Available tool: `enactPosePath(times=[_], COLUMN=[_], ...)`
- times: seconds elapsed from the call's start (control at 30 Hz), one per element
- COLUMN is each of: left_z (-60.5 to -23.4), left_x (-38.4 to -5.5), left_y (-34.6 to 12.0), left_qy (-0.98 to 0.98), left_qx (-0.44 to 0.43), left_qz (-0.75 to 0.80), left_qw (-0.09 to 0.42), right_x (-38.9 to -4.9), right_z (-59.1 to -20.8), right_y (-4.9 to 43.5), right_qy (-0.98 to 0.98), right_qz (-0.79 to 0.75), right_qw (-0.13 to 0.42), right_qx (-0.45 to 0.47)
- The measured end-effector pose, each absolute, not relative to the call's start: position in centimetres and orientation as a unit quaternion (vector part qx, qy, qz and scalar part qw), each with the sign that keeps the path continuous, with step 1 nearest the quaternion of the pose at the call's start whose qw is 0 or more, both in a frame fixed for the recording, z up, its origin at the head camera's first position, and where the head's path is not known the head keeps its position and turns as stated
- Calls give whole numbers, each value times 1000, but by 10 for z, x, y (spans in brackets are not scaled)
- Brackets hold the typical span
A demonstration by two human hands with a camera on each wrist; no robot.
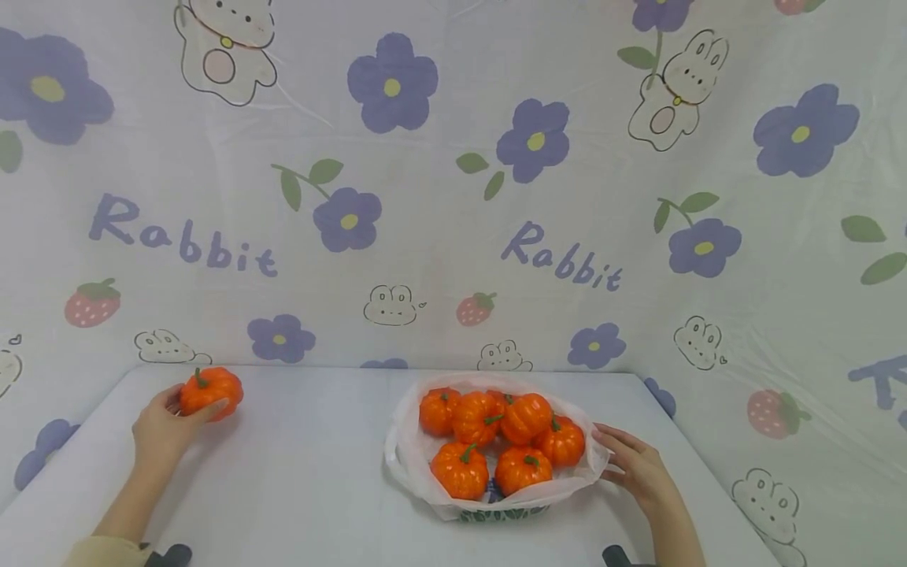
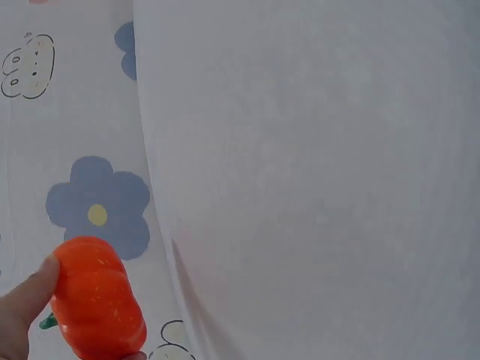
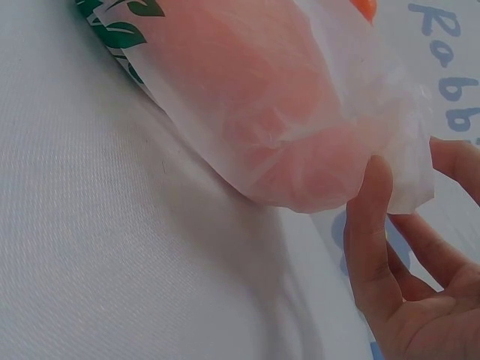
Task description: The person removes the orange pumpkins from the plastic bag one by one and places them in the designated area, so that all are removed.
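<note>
My left hand point(image 1: 161, 425): fingers and thumb round a glossy, ribbed orange pumpkin with green stem point(image 1: 212, 391), near the far-left corner of the white table point(image 1: 298, 472) | My right hand point(image 1: 633, 468): pinching the rim of a translucent white plastic bag point(image 1: 407, 453) of similar pumpkins point(image 1: 459, 472).

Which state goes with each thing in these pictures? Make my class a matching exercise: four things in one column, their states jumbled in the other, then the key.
Things
1. Left hand
2. Bag
3. Backdrop
4. Right hand

States
A. Printed with rabbits
B. Gripping one pumpkin
C. At the bag's edge
D. Containing several pumpkins

Right pairs: 1-B, 2-D, 3-A, 4-C
</note>
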State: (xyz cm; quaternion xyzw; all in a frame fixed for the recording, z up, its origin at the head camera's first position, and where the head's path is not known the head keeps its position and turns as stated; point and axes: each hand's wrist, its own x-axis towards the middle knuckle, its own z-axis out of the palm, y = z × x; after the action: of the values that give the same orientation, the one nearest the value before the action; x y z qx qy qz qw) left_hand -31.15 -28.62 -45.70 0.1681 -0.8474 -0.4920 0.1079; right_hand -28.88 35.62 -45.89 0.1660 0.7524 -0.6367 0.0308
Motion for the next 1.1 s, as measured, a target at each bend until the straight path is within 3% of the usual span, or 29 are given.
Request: enactPosePath(times=[0.47,1.1], left_z=[-460,-460], left_x=[-310,-304], left_y=[-306,-317], left_qy=[-840,-817], left_qx=[230,286], left_qz=[-473,-490], left_qw=[130,104], right_x=[-290,-288], right_z=[-457,-453], right_y=[357,358], right_qy=[752,745], right_qz=[-637,-645], right_qw=[35,38], right_qx=[167,164])
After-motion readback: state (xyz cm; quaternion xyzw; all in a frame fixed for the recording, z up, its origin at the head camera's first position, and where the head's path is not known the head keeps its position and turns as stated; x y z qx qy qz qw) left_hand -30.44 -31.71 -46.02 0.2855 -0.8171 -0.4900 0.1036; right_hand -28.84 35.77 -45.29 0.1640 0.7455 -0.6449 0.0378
